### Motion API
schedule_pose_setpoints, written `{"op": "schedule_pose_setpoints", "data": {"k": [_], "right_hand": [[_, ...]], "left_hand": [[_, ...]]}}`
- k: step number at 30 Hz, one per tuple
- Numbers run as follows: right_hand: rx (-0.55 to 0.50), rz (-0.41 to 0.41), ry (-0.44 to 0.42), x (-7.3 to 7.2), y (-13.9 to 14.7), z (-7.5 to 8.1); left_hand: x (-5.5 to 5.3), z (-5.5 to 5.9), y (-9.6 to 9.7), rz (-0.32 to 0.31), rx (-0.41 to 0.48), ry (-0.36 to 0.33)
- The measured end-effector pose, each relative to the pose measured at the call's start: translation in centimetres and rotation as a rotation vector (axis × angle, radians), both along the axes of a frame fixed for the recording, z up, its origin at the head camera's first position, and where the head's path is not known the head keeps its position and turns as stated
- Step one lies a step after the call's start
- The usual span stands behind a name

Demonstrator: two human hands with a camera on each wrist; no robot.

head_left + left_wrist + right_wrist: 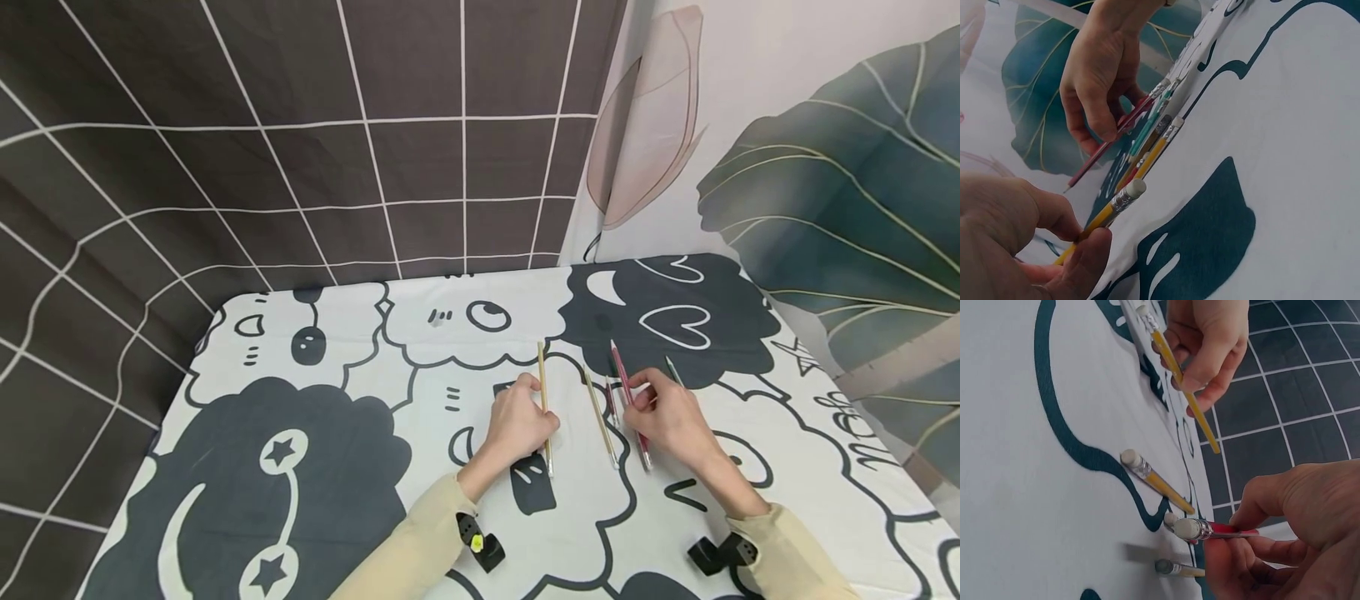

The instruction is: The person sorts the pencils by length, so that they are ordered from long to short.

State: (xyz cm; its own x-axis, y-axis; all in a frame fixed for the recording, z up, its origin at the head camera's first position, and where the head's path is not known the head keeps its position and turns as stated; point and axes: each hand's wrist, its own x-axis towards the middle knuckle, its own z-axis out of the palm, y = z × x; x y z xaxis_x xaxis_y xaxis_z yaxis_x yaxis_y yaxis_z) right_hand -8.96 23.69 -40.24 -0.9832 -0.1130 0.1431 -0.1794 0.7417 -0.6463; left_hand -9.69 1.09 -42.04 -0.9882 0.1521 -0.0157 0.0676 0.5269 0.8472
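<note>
My left hand [517,423] pinches a yellow pencil [543,371] between thumb and fingers; its white eraser end points toward me. To its right, my right hand [677,421] pinches a red pencil [618,363], also eraser end toward me. In the left wrist view the held yellow pencil [1109,214] and red pencil [1088,166] stand off the cloth. Between the hands a second yellow pencil [600,419] lies on the cloth. Close to it lies another red pencil [611,400], partly hidden. A green pencil [672,370] shows beyond my right hand, mostly covered by it.
A white cloth with dark cartoon prints [465,333] covers the table. A dark grid-patterned curtain [420,167] hangs behind and to the left. At the right is a leaf-printed curtain [847,192]. Another pencil with a grey eraser [1175,569] lies under my right hand.
</note>
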Motion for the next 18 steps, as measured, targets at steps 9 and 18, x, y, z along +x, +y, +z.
{"op": "schedule_pose_setpoints", "data": {"k": [9, 18], "right_hand": [[-0.024, 0.019, 0.000, 0.3, -1.1, 0.3], [-0.045, 0.030, -0.010, 0.5, -2.2, 0.2]], "left_hand": [[0.3, 0.1, -0.8, 0.031, -0.055, -0.013], [0.6, 0.1, -1.7, 0.054, -0.060, -0.014]]}}
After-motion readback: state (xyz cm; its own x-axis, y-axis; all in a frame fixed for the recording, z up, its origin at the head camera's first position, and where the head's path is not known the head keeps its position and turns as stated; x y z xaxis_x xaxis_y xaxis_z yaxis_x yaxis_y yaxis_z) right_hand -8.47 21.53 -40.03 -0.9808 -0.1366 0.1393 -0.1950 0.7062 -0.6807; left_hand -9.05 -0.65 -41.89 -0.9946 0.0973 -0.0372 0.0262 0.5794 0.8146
